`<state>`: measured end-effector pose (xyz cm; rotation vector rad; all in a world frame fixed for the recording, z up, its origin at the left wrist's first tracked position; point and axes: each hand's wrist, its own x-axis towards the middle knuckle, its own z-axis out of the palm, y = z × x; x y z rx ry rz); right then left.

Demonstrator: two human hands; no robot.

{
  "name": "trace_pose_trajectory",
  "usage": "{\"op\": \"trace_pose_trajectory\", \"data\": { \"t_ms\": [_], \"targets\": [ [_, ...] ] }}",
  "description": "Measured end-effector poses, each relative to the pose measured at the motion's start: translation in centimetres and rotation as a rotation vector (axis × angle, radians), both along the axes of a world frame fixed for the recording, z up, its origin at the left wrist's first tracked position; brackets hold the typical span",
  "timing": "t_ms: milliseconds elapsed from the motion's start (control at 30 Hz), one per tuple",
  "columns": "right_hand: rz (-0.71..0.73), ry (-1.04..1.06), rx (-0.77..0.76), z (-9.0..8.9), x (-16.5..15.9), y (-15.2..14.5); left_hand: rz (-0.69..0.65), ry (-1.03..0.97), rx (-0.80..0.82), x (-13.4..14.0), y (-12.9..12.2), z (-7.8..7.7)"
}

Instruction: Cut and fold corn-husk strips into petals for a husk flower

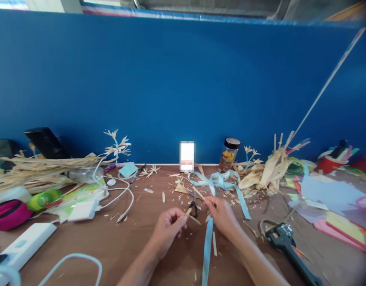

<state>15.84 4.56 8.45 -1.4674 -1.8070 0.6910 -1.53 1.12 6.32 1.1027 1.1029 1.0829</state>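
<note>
Before a tall blue partition (pixel 171 79), a brown worktop (pixel 123 242) carries scattered pale husk scraps (pixel 163 197). Near its middle, the left hand (pixel 171 227) has its grip closed on a small husk piece (pixel 188 211); the right hand (pixel 221 213) has its grip pinched on a thin stick (pixel 198 193) near black-handled scissors (pixel 194 208). A light-blue ribbon (pixel 207 250) passes beneath the right hand. Husk bundles (pixel 268 172) lie to either side; a black-lidded jar (pixel 228 155) stands by the partition.

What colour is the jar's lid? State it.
The jar's lid is black, showing best in the head view.
</note>
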Motion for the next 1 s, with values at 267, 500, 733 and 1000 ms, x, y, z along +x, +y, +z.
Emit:
{"op": "trace_pose_trajectory", "data": {
  "t_ms": [267,500,733,1000],
  "targets": [
    [0.260,0.456,-0.271,0.0,-3.0,-2.1,0.028,0.059,0.033,0.2,0.3,-0.3],
    [0.243,0.398,-0.264,0.0,-3.0,-2.2,0.025,0.126,0.037,0.3,0.2,-0.5],
    [0.252,0.285,-0.216,0.0,-3.2,-2.4,0.029,0.155,0.070,0.2,0.3,-0.5],
    [0.058,0.024,0.032,-0.5,-1.1,-0.7,-0.048,0.105,0.072,0.1,-0.1,0.2]
  ]
}}
